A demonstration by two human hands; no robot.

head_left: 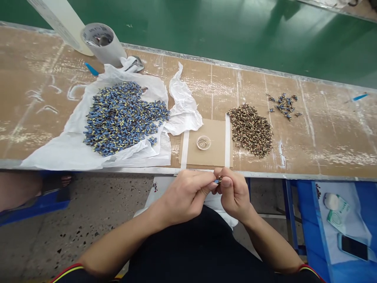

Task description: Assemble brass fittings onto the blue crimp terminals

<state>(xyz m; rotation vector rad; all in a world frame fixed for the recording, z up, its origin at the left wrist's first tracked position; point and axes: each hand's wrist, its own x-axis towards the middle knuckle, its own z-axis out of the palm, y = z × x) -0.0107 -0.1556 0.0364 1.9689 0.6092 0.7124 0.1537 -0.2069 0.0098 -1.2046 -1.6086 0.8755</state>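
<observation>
Just past the table's front edge, my left hand (188, 192) and my right hand (236, 193) meet fingertip to fingertip. Both are closed in a pinch around a small blue-and-brown piece (218, 181), mostly hidden by the fingers. Straight ahead of them, a small round cup (203, 143) with a thin yellowish wire or strand across it stands on a cardboard square (191, 155). To the left lies a big heap of small blue, yellow-tipped pieces (118, 118) on white paper. On the right is a heap of small brown and cream pieces (251, 129).
Several blue-and-brown pieces (285, 105) lie in a loose group at the right. A white cylindrical container (110, 47) stands at back left, near crumpled white paper (184, 106). A phone (353, 247) lies on a blue-covered surface at lower right. A bare limb (19, 190) shows at left.
</observation>
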